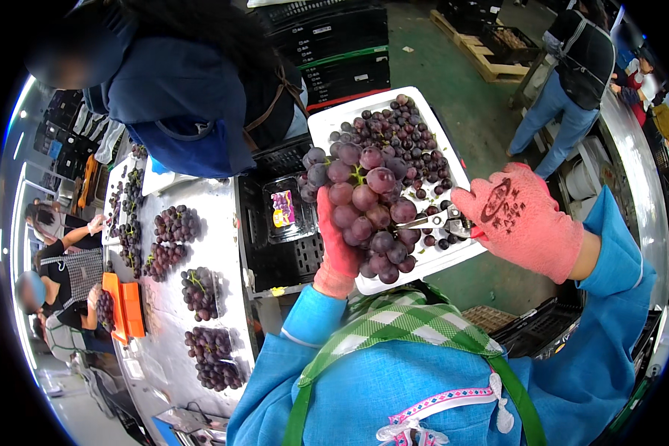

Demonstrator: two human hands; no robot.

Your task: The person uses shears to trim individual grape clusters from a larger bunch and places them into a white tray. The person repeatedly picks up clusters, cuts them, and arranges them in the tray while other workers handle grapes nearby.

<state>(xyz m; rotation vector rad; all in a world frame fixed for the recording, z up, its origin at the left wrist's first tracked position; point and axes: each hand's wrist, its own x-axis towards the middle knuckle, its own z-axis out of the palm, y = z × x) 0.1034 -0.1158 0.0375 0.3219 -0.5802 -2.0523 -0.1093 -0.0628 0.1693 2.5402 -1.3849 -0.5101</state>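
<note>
My left hand (pixel 337 245), in a pink glove, holds up a large bunch of reddish-purple grapes (pixel 368 206) from below and its left side. My right hand (pixel 518 217), in a matching glove with dark print, grips small scissors or snips (pixel 435 221); their pointed blades reach in among the grapes at the bunch's right side. Most of the snips' handle is hidden by the glove. Beneath both hands lies a white tray (pixel 334 120) covered with many loose, smaller dark grapes (pixel 407 128) and bits of green stem.
A black crate (pixel 256 265) with a clear plastic grape box (pixel 290 209) stands left of the tray. Further left, several grape bunches (pixel 200 292) lie on a metal table (pixel 167 323) near an orange scale or stand (pixel 125 306). A co-worker (pixel 173 100) stands close by at upper left; stacked crates (pixel 340 44) are behind.
</note>
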